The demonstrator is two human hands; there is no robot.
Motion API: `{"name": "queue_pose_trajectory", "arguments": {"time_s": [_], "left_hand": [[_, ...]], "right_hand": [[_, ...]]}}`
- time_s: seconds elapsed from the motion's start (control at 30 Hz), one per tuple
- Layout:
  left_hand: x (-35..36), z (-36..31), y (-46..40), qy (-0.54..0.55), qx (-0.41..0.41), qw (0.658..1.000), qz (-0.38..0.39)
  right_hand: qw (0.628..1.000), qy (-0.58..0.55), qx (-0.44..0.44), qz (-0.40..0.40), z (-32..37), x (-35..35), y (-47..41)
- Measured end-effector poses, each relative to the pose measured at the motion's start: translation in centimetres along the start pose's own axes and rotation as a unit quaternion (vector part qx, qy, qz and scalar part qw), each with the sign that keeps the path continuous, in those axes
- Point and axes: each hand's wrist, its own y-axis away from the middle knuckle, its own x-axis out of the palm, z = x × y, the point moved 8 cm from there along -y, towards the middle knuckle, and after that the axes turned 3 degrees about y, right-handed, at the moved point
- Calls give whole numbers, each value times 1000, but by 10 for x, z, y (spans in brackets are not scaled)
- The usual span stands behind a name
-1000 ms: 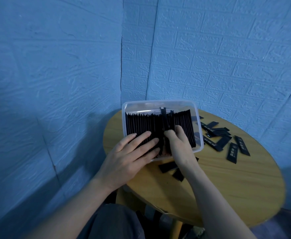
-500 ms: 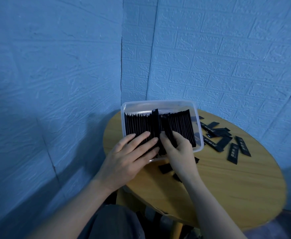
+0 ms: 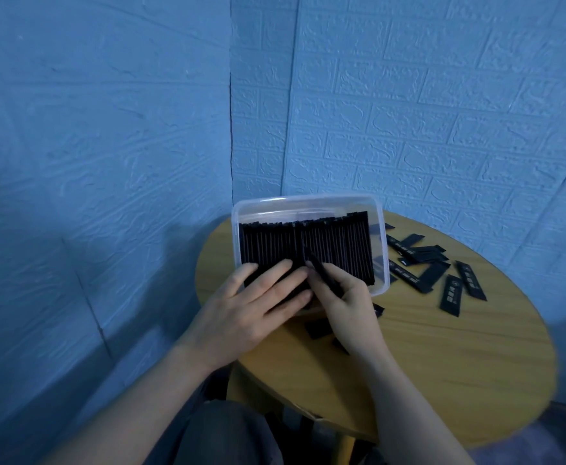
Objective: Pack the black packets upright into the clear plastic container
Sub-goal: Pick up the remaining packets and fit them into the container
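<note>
While left hand (image 3: 241, 310) flattens, right hand (image 3: 338, 297) pinching packet (image 3: 322, 276).

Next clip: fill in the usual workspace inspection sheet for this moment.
Surface: round wooden table.
Job's things: clear plastic container holds a row of upright black packets; loose packets lie flat to its right.
Clutter: nothing seen.
Hands: left hand rests flat on the row; right hand pinches one packet, tilted at the row.
Cables: nothing seen.
Surroundings: blue textured walls.
</note>
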Motion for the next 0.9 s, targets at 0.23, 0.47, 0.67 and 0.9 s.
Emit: {"name": "queue_pose_trajectory", "arguments": {"time_s": [0.23,0.47,0.67,0.9], "left_hand": [[5,5,-8,48,-9,999,17],[-2,8,-10,81,-17,997,-12],[-1,5,-4,71,-13,997,-30],[-1,7,-3,81,-31,996,-35]], "right_hand": [[997,-66,24,17,-4,2,1],[997,-68,-15,-14,3,-3,4],[998,-8,19,-52,7,-9,1],[994,18,104,-7,-4,-5,-12]]}}
